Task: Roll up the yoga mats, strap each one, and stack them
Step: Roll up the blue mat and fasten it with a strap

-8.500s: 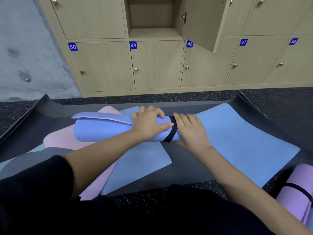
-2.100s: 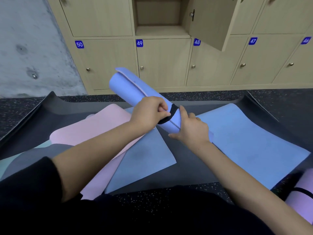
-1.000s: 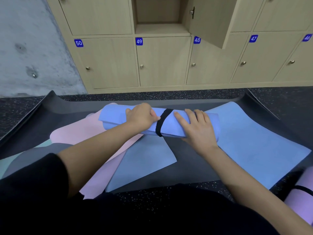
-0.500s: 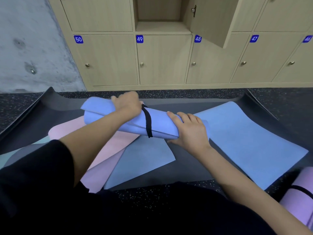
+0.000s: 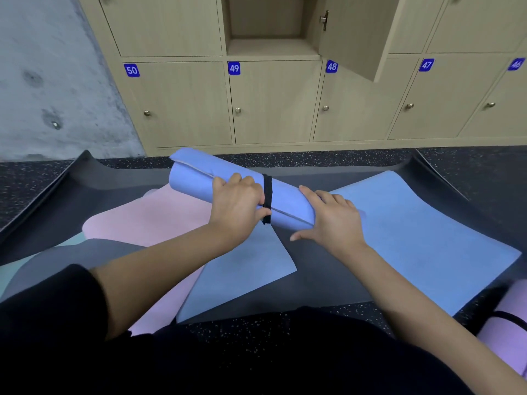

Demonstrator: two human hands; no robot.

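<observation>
On the rolled blue foam yoga mat [image 5: 196,178], both hands lie either side of the narrow black strap [image 5: 267,192] that rings its middle.

The left hand [image 5: 236,206] has its grip clamped on the roll just left of the strap, fingers curled over the top and thumb against the strap's lower end. The right hand [image 5: 333,220] has its grip apart, with straight fingers laid on the roll's near right end and the thumb splayed, holding nothing. The roll slants from far left to near right. Under it lie a flat pink mat [image 5: 142,220] to its left, a flat blue mat [image 5: 413,232] to its right and a wide dark grey mat [image 5: 322,269] beneath them. Well off to the roll's near right sits a rolled purple mat [image 5: 510,332], partly out of frame. Beyond the roll stand pale wooden lockers [image 5: 273,104], one with its door open.
</observation>
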